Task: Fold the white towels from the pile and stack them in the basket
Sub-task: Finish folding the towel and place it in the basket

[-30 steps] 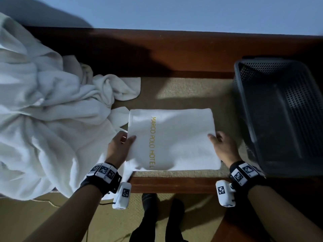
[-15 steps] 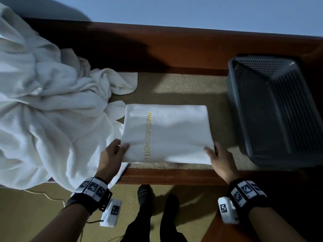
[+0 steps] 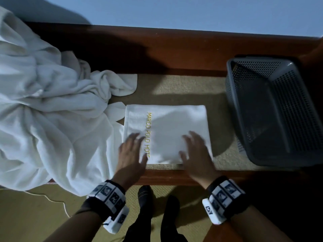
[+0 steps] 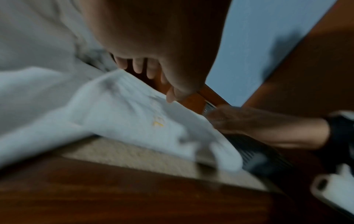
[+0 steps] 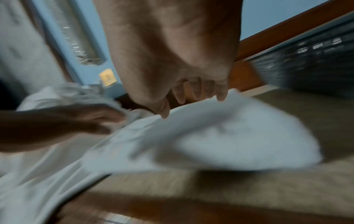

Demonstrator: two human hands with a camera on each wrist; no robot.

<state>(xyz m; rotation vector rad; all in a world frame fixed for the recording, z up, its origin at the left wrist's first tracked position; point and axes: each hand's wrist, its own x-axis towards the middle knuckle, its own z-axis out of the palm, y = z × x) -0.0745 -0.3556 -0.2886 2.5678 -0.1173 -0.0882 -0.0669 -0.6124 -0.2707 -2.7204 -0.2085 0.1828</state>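
Folded towel [image 3: 167, 133]: lies flat at the centre of the head frame on the woven mat of the table [image 3: 174, 177], near its front edge; already folded to a neat rectangle.
Long axis: I read it as running left to right in the frame, slightly longer than deep; the gold "MARCO POLO HOTEL" lettering runs top to bottom along its left part, crosswise to that axis.
Left hand [image 3: 131, 154]: mine, flat on the towel's lower left corner, fingers [image 3: 134, 138] spread and straight, gripping nothing. Blurred in both wrist views.
Right hand [image 3: 195, 154]: flat on the lower right corner, fingers spread and relaxed, gripping nothing; I take both to be smoothing or about to lift.
Pile [image 3: 49, 110]: large heap of white towels filling the left of the frame, draped over the table edge; one corner touches the folded towel's left side.
Basket [image 3: 279, 110]: dark perforated plastic, right of the frame, just beside the towel; no towel visible inside it.
Done: one towel folded, by my judgement.
Left: move this towel into the basket; fold and stack the rest of the pile. Early in the task.
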